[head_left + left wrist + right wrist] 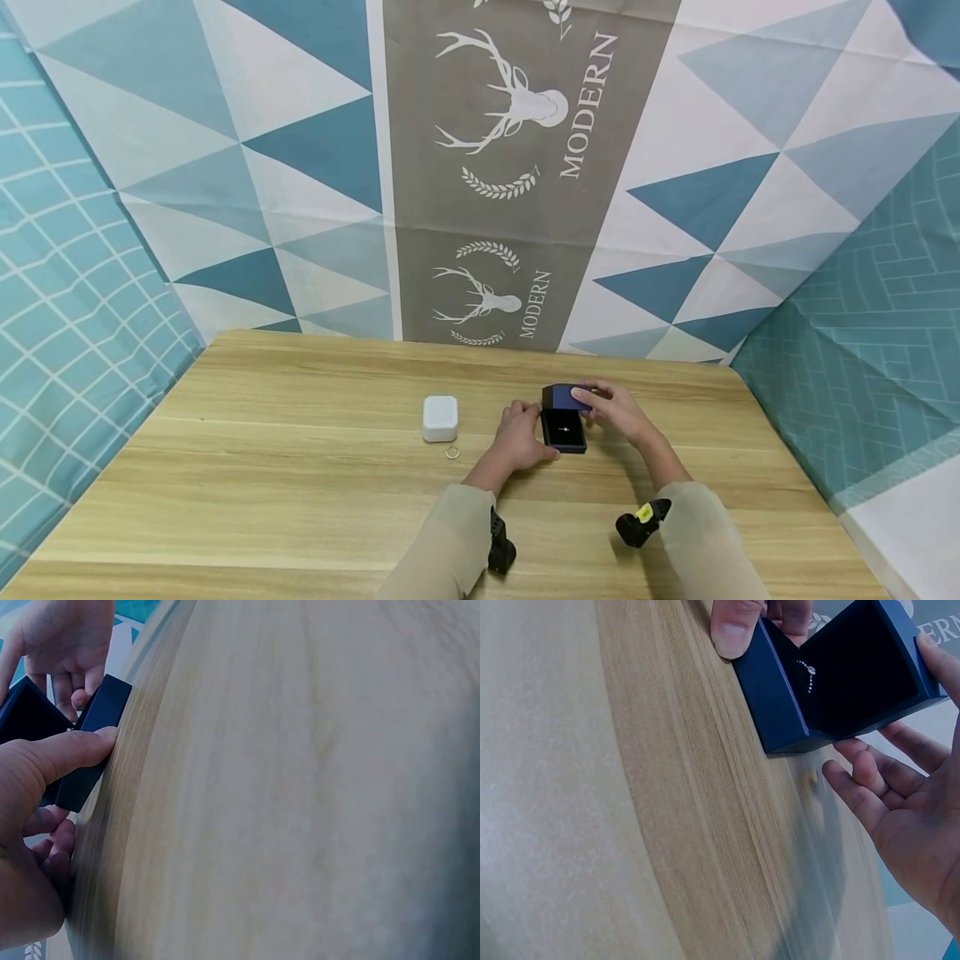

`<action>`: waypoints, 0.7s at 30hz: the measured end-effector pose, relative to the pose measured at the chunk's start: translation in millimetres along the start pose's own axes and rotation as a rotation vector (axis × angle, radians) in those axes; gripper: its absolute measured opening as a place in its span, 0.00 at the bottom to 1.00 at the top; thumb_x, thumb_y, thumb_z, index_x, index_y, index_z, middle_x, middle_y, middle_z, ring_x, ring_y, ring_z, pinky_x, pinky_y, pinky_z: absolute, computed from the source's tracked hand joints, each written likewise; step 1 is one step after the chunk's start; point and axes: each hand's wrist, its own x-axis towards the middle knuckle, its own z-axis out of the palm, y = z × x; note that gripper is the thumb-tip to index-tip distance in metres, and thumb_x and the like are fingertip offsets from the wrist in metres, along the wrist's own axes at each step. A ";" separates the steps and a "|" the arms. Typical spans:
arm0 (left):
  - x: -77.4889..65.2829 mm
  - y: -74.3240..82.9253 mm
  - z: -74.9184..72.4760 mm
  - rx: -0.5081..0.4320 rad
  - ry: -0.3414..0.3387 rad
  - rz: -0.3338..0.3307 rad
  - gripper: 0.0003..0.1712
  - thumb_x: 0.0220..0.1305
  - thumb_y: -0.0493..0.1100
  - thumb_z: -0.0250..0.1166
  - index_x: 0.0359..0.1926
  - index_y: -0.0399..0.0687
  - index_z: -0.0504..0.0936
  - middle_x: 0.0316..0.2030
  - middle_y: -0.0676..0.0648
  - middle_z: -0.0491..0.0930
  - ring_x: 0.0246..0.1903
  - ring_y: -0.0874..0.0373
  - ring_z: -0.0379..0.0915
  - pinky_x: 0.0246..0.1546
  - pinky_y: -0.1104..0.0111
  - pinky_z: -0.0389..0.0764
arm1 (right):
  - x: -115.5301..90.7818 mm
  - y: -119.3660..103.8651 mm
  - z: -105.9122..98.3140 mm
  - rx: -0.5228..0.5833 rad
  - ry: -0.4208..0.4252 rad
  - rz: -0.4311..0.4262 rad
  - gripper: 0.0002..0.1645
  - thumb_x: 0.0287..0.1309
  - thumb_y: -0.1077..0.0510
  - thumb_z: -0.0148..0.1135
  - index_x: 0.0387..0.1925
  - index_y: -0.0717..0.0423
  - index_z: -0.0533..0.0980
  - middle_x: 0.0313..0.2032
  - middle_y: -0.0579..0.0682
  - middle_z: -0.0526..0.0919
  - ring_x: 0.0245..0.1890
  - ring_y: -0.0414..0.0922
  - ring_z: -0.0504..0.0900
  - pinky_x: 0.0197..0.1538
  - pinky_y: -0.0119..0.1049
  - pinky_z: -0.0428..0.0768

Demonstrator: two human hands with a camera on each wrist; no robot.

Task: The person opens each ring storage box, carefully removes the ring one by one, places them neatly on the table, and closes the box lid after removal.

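Note:
A dark blue ring box (551, 438) sits on the wooden table with its lid (561, 397) raised. Inside, a ring (810, 671) with a row of small stones stands in the black lining. My left hand (517, 437) grips the base from the left, the thumb lying along its near side. On the far right, my right hand (611, 408) holds the lid, its thumb on the lid's outer face. The right wrist view shows some right fingers (900, 776) beneath the lid, not all of them touching it.
To the left of my left hand stands a small white box (440, 417) with rounded corners. Just in front of it a second ring (452, 452) lies on the table (285, 467). A patterned cloth wall (495, 208) rises behind the table.

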 end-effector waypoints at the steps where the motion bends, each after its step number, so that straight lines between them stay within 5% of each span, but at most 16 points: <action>1: 0.1 0.0 -0.1 0.000 0.002 0.000 0.47 0.42 0.48 0.76 0.63 0.36 0.68 0.54 0.40 0.67 0.53 0.49 0.61 0.57 0.59 0.69 | -2.0 -4.0 0.1 0.003 -0.001 0.000 0.30 0.62 0.50 0.56 0.58 0.67 0.70 0.40 0.57 0.80 0.38 0.51 0.78 0.45 0.40 0.76; 8: 0.1 -0.1 0.5 -0.007 0.006 -0.006 0.47 0.42 0.48 0.76 0.62 0.36 0.68 0.55 0.40 0.67 0.54 0.49 0.61 0.57 0.58 0.69 | -12.6 -23.7 3.4 -0.002 -0.007 0.002 0.29 0.63 0.51 0.55 0.57 0.69 0.70 0.36 0.54 0.80 0.38 0.54 0.78 0.46 0.42 0.76; 21: -0.3 0.7 0.5 -0.009 0.003 -0.010 0.46 0.41 0.48 0.76 0.62 0.36 0.69 0.54 0.41 0.67 0.53 0.49 0.61 0.57 0.59 0.69 | -11.1 -20.2 2.8 0.007 -0.009 -0.004 0.29 0.63 0.50 0.54 0.57 0.69 0.69 0.36 0.59 0.80 0.38 0.59 0.77 0.47 0.44 0.76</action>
